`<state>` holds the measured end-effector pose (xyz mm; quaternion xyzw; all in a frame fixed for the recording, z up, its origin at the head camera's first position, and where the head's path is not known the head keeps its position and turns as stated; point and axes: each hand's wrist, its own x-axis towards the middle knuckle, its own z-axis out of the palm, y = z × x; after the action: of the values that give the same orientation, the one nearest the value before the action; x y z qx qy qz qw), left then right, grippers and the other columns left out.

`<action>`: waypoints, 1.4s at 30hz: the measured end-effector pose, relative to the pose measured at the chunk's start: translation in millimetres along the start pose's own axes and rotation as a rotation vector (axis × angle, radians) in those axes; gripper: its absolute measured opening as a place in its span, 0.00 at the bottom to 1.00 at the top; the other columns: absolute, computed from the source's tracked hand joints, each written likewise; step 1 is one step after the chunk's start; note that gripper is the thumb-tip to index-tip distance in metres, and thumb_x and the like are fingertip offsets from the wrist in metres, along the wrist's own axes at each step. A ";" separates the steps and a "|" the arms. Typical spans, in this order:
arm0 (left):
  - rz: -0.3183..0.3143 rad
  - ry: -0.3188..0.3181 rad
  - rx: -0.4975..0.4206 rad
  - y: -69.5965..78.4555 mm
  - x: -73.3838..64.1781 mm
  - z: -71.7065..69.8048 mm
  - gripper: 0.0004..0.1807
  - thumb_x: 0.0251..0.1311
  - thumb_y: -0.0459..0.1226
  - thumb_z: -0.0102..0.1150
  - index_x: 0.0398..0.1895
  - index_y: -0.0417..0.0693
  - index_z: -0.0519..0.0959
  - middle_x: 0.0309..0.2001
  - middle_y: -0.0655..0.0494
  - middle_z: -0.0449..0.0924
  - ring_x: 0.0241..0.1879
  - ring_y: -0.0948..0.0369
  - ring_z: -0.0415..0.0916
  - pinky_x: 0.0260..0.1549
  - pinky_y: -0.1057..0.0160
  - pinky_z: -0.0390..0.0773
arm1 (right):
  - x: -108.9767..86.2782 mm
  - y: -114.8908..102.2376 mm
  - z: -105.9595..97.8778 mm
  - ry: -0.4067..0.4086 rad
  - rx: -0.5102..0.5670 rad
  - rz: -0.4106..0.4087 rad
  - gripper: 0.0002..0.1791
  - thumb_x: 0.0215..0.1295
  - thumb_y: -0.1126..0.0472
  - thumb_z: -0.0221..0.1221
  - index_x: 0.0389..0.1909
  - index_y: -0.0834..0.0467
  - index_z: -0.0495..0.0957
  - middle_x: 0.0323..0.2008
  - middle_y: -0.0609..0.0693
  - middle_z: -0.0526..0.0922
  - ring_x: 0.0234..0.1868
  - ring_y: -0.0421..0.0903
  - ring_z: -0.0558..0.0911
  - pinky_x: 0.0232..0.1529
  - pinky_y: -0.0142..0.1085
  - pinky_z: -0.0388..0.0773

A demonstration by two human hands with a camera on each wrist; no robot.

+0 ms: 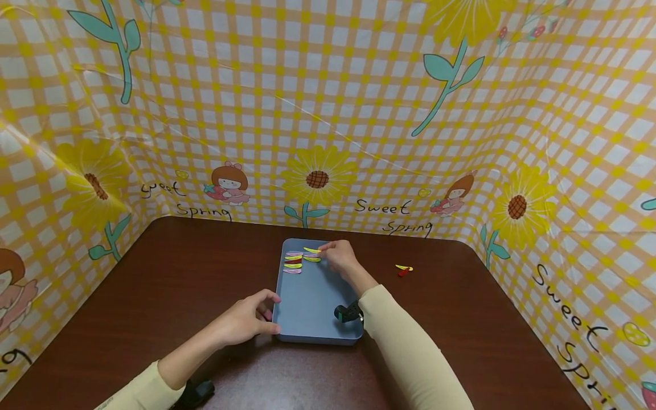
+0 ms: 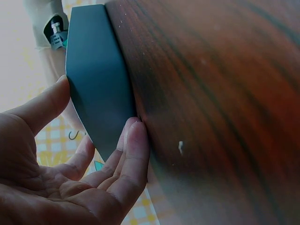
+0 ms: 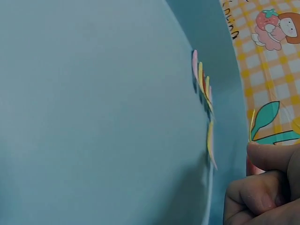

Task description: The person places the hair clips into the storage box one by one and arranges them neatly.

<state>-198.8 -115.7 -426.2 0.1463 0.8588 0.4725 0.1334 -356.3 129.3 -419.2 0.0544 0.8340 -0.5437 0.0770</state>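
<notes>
A blue-grey tray (image 1: pixel 312 307) lies on the dark table, with snap hair clips (image 1: pixel 293 266) in pink, yellow and red lined up in a column at its far left. Beside that column, a shorter one has a yellow clip (image 1: pixel 311 259) and a pink one. My right hand (image 1: pixel 339 256) pinches a yellow hair clip (image 3: pixel 252 124) between thumb and finger, just above the tray's far end. At the tray's left side, my left hand (image 1: pixel 251 318) holds the wall, thumb on the rim and fingertips low against the side (image 2: pixel 96 70).
A yellow hair clip (image 1: pixel 404 267) and a red hair clip (image 1: pixel 403 273) lie on the table (image 1: pixel 435 319) right of the tray. Checked cloth (image 1: pixel 318 125) with flowers hangs around the back and sides. Dark wrist devices (image 1: pixel 348 312) sit on both arms.
</notes>
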 end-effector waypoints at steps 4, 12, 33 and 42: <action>0.002 -0.001 0.001 0.7 -0.2 -0.4 0.30 0.54 0.40 0.75 0.59 0.46 0.74 0.38 0.51 0.80 0.36 0.58 0.77 0.35 0.57 0.74 | -1.1 4.2 3.5 0.016 -0.018 0.021 0.07 0.67 0.67 0.62 0.43 0.63 0.84 0.30 0.51 0.80 0.11 0.39 0.56 0.16 0.32 0.56; -0.002 -0.004 0.002 1.9 -0.6 -1.0 0.30 0.54 0.40 0.75 0.59 0.47 0.74 0.39 0.52 0.80 0.37 0.58 0.77 0.35 0.57 0.75 | -1.5 15.2 7.9 0.035 -0.086 0.022 0.09 0.66 0.66 0.62 0.44 0.62 0.85 0.37 0.52 0.82 0.13 0.38 0.57 0.17 0.31 0.57; 0.002 -0.005 0.000 2.3 -0.4 -1.7 0.30 0.55 0.40 0.75 0.60 0.46 0.74 0.38 0.52 0.79 0.36 0.58 0.78 0.35 0.57 0.75 | -4.3 16.8 12.0 0.052 -0.159 -0.010 0.07 0.64 0.67 0.64 0.41 0.62 0.86 0.29 0.49 0.78 0.13 0.38 0.60 0.17 0.30 0.59; 0.004 -0.003 0.004 1.3 -1.1 -0.7 0.30 0.55 0.40 0.75 0.60 0.46 0.74 0.38 0.52 0.79 0.36 0.58 0.78 0.35 0.57 0.75 | -5.1 17.7 12.7 0.056 -0.165 -0.003 0.07 0.65 0.67 0.64 0.43 0.61 0.86 0.32 0.50 0.79 0.13 0.40 0.60 0.17 0.31 0.59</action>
<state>-197.9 -116.0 -424.7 0.1489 0.8594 0.4706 0.1336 -347.2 124.8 -439.1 0.0617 0.8777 -0.4717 0.0570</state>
